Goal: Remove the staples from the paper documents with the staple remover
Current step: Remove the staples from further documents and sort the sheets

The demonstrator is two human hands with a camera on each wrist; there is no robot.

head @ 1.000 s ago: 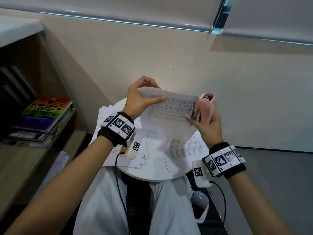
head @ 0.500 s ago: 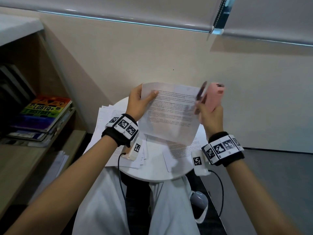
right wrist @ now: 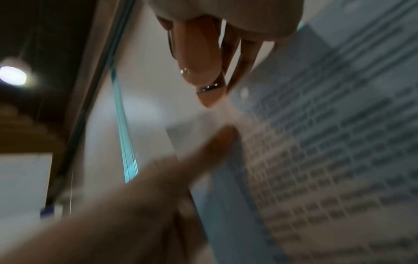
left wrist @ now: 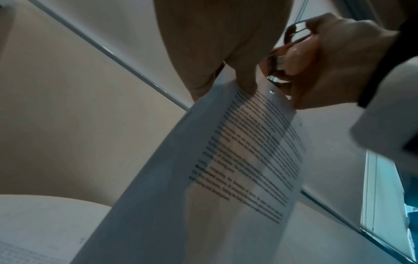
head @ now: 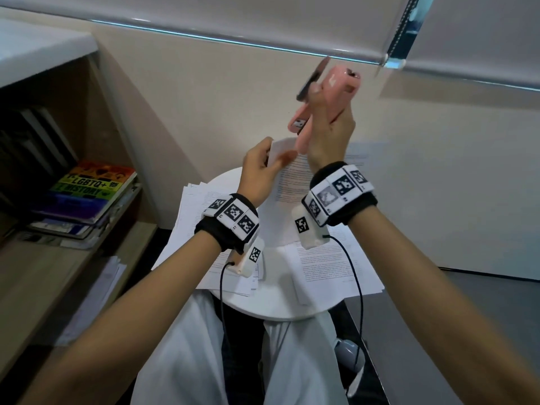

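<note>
A printed paper document [head: 292,197] is held up over the round white table [head: 280,305]. My left hand [head: 273,159] pinches its top left corner between thumb and fingers. My right hand [head: 324,112] is raised above that corner and grips the pink staple remover [head: 336,89], whose lower end points down at the corner. In the left wrist view the paper [left wrist: 226,160] hangs from my fingers [left wrist: 246,80] with the pink tool [left wrist: 296,59] right beside them. The right wrist view is blurred; the tool's tip [right wrist: 203,71] is just above the sheet [right wrist: 316,142].
Loose printed sheets lie on the table, a fanned pile on the left [head: 193,217] and more on the right [head: 330,267]. A wooden shelf with stacked books [head: 87,194] stands at the left. A wall and a window blind [head: 263,19] are close behind.
My right hand has lifted the pink tool up and to the left, from the paper's right edge to above its top left corner. My left hand keeps hold of the paper.
</note>
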